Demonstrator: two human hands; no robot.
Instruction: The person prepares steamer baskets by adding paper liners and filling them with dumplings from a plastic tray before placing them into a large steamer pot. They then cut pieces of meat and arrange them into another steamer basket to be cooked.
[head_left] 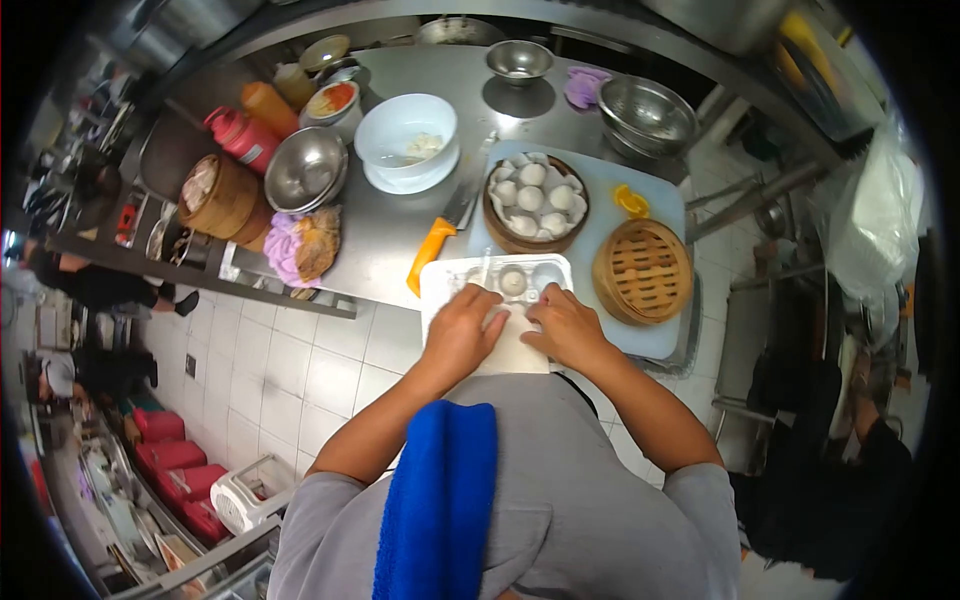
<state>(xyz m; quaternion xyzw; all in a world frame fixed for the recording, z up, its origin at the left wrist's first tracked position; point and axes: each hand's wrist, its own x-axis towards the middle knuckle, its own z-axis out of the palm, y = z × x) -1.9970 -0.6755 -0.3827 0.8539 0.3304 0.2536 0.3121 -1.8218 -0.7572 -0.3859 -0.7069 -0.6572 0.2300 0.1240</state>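
At the counter's front edge lies a white tray [435,285] with moulded hollows and a pale round bun [513,280] near its middle. My left hand [463,328] is over the tray's near left part, its fingers curled. My right hand [565,325] mirrors it on the right, with bent fingers. Between both hands a cream-coloured sheet [515,345] hangs toward my apron, and thumbs and fingers pinch its upper edges. Just beyond the tray stands a round steamer basket [495,222] lined with white paper, holding several white buns [530,198].
A blue-white cutting board [640,180] carries the basket, a bamboo steamer lid [643,270] and orange slices [630,200]. To the left lie an orange-handled knife [432,255], a white bowl [405,125] and steel bowls [306,170]. Other people [100,280] stand at far left.
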